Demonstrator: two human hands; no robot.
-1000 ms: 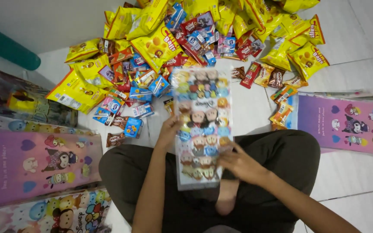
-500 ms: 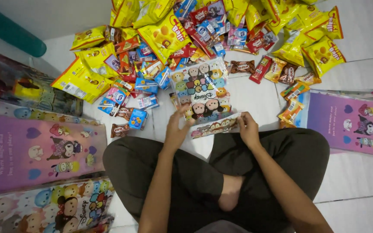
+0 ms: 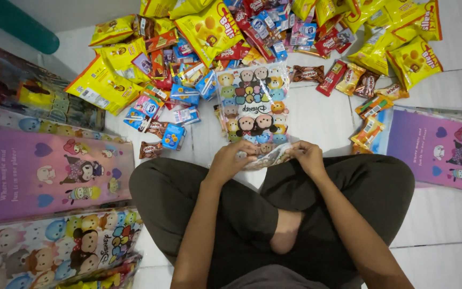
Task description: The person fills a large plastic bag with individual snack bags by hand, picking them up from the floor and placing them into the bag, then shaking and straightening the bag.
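Pinching the near edge of a clear cartoon-printed bag (image 3: 253, 104), the left hand (image 3: 235, 159) and the right hand (image 3: 307, 156) each grasp one corner, fingers closed on the plastic. From that grip the bag stretches away across the white tiled floor (image 3: 316, 115), its far end touching the pile of yellow snack packs (image 3: 205, 32) and small cartons.

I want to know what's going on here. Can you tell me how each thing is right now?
Left hand: gripping the bag's near edge.
Right hand: gripping the same edge.
Cartoon-print plastic bag: flat on the floor, near end folded up in both hands.
Snack packets: sealed, heaped loosely.
Purple bags: lying flat, stacked at the side.
Floor tiles: partly covered.
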